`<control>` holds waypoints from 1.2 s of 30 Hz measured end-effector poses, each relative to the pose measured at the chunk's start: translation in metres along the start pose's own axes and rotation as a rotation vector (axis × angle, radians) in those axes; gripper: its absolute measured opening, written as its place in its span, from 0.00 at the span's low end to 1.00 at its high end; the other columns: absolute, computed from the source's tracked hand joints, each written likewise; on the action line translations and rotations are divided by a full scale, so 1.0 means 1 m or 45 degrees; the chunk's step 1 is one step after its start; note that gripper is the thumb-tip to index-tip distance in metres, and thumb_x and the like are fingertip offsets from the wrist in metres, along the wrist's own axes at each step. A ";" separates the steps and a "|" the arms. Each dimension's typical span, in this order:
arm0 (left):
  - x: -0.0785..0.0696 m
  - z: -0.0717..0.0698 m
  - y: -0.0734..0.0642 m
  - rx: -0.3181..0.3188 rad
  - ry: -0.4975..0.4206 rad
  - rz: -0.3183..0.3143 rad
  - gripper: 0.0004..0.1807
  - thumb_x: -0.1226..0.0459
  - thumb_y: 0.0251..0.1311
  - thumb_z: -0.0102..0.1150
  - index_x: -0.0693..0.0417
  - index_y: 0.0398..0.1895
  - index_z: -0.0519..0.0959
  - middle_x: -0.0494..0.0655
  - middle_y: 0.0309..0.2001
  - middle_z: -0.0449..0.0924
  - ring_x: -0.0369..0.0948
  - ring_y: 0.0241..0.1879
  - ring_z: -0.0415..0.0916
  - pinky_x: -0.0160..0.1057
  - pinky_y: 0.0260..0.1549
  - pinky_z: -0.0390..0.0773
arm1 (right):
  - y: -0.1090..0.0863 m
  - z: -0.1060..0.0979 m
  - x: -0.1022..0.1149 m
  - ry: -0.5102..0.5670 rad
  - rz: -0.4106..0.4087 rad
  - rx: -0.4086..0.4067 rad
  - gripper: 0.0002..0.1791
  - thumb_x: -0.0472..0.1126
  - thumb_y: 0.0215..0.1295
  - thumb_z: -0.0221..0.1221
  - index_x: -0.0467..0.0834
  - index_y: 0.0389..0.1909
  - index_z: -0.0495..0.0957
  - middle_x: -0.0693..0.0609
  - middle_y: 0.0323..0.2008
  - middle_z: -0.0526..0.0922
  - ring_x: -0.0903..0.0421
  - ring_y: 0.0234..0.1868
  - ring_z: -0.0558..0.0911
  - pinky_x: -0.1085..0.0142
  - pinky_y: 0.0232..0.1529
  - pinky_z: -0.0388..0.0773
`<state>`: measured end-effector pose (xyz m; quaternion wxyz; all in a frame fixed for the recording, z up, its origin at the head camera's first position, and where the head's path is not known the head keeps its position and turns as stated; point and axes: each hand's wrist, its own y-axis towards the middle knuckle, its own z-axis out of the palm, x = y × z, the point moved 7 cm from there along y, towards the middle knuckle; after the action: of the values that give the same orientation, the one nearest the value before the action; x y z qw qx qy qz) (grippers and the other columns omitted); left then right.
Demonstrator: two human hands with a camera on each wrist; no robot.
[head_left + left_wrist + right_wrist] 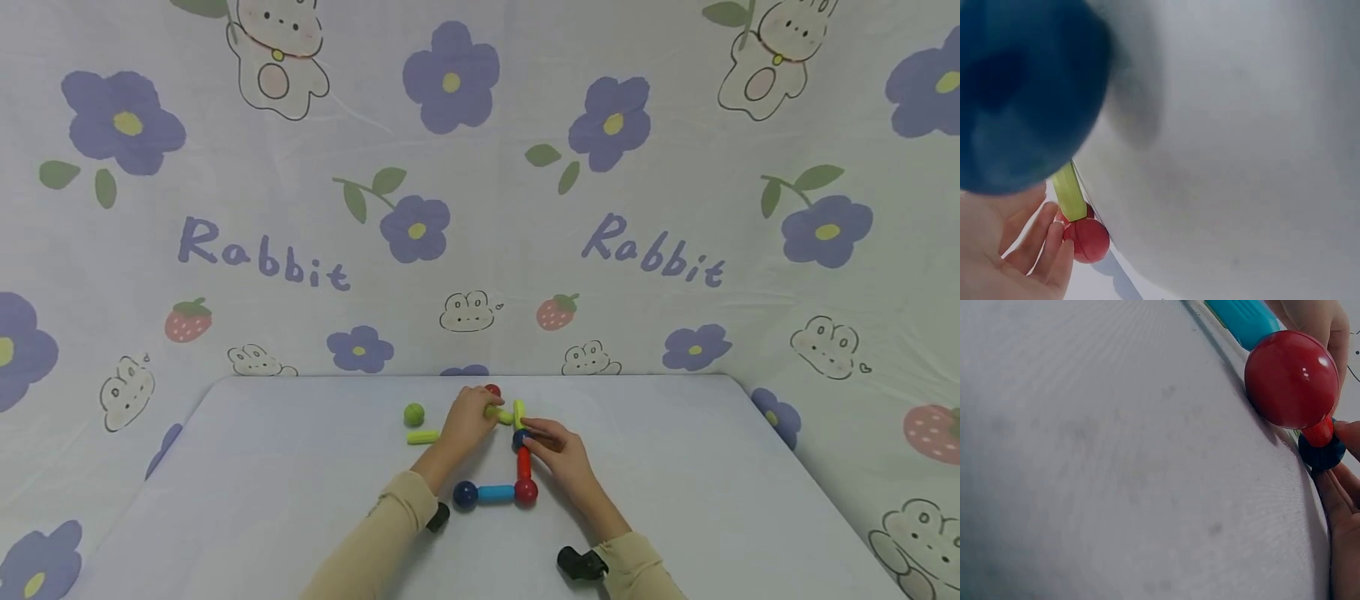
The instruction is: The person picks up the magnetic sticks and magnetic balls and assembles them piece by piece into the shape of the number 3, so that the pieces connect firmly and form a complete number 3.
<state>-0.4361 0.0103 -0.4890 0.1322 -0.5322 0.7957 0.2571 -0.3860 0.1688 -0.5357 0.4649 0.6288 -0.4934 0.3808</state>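
Observation:
In the head view my left hand [468, 417] pinches a green ball [491, 412], mostly covered by the fingers. A short yellow-green rod [506, 417] sticks out from it to the right. Close behind that hand lies a red ball [492, 390], also seen by the fingers in the left wrist view [1091, 240]. My right hand [561, 450] holds a dark blue ball [521, 439] between thumb and fingers. From this ball another yellow-green rod [519, 412] runs away, and a red rod [524, 465] leads back to a nearer red ball [527, 492].
A light blue rod [496, 493] links the nearer red ball to a second dark blue ball [466, 495] in front of the left forearm. Left of the left hand lie a loose green ball [414, 414] and a yellow-green rod [422, 437]. A patterned cloth hangs behind the white table [285, 467].

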 end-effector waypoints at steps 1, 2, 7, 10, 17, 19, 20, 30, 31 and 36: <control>0.000 0.000 0.000 0.005 0.020 0.001 0.14 0.69 0.54 0.67 0.53 0.46 0.85 0.47 0.47 0.85 0.45 0.48 0.76 0.44 0.54 0.75 | 0.000 0.000 0.000 -0.003 0.000 -0.002 0.20 0.37 0.64 0.62 0.44 0.57 0.79 0.44 0.58 0.80 0.46 0.58 0.80 0.69 0.58 0.78; 0.000 0.000 0.000 0.009 0.037 0.001 0.14 0.69 0.54 0.67 0.53 0.45 0.85 0.47 0.47 0.85 0.45 0.48 0.76 0.44 0.54 0.75 | 0.000 0.000 0.000 -0.008 -0.001 -0.004 0.20 0.37 0.64 0.62 0.44 0.58 0.78 0.43 0.58 0.80 0.46 0.58 0.80 0.68 0.58 0.78; 0.000 0.000 -0.002 0.046 0.107 -0.004 0.12 0.68 0.54 0.67 0.51 0.43 0.86 0.45 0.45 0.86 0.44 0.46 0.76 0.43 0.52 0.75 | -0.001 -0.001 0.001 -0.013 0.007 -0.026 0.21 0.36 0.64 0.62 0.42 0.58 0.78 0.42 0.58 0.80 0.44 0.58 0.80 0.64 0.58 0.78; 0.001 0.000 -0.003 0.065 0.142 -0.019 0.11 0.67 0.54 0.68 0.50 0.42 0.86 0.44 0.44 0.85 0.43 0.46 0.75 0.43 0.51 0.75 | -0.001 -0.001 -0.001 -0.024 0.023 -0.036 0.21 0.37 0.64 0.63 0.42 0.58 0.78 0.42 0.57 0.81 0.46 0.57 0.81 0.65 0.57 0.79; 0.000 -0.004 -0.006 0.078 0.234 -0.020 0.10 0.65 0.51 0.70 0.47 0.38 0.86 0.43 0.42 0.84 0.42 0.43 0.74 0.41 0.48 0.75 | -0.005 -0.001 0.011 -0.029 0.060 -0.016 0.20 0.36 0.65 0.62 0.39 0.58 0.77 0.41 0.56 0.80 0.46 0.57 0.80 0.65 0.58 0.78; 0.000 -0.004 -0.008 0.074 0.245 -0.014 0.10 0.65 0.51 0.71 0.47 0.38 0.86 0.43 0.41 0.84 0.42 0.42 0.74 0.41 0.48 0.75 | -0.004 -0.001 0.011 -0.030 0.066 -0.018 0.20 0.36 0.65 0.62 0.40 0.58 0.78 0.42 0.56 0.80 0.47 0.57 0.80 0.65 0.58 0.78; 0.001 -0.004 -0.008 0.073 0.243 -0.015 0.10 0.65 0.51 0.71 0.47 0.38 0.86 0.43 0.40 0.84 0.42 0.42 0.74 0.41 0.48 0.75 | -0.003 -0.001 0.007 -0.036 0.060 -0.022 0.20 0.37 0.64 0.62 0.41 0.57 0.78 0.43 0.56 0.81 0.48 0.57 0.80 0.67 0.58 0.78; 0.004 -0.004 -0.009 0.061 0.265 -0.003 0.09 0.63 0.52 0.71 0.50 0.37 0.86 0.44 0.36 0.83 0.41 0.39 0.73 0.40 0.44 0.75 | 0.000 -0.003 -0.001 -0.021 0.008 -0.039 0.17 0.37 0.63 0.63 0.42 0.54 0.81 0.43 0.54 0.82 0.47 0.55 0.82 0.67 0.57 0.79; 0.005 -0.005 -0.009 0.051 0.270 -0.006 0.09 0.62 0.52 0.71 0.50 0.37 0.86 0.44 0.35 0.83 0.41 0.38 0.73 0.40 0.44 0.75 | 0.000 -0.003 -0.001 -0.016 0.016 -0.040 0.17 0.37 0.63 0.63 0.43 0.54 0.81 0.43 0.54 0.82 0.48 0.55 0.82 0.68 0.56 0.79; 0.009 -0.009 -0.009 -0.007 0.256 -0.052 0.09 0.61 0.54 0.70 0.49 0.39 0.86 0.43 0.36 0.83 0.40 0.38 0.73 0.39 0.42 0.75 | 0.001 -0.003 -0.003 -0.030 0.025 -0.053 0.17 0.37 0.62 0.64 0.44 0.53 0.81 0.45 0.53 0.82 0.50 0.53 0.83 0.71 0.55 0.79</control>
<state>-0.4305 -0.0039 -0.4885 0.0556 -0.5719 0.7932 0.2019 -0.3872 0.1728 -0.5370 0.4684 0.6184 -0.5128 0.3676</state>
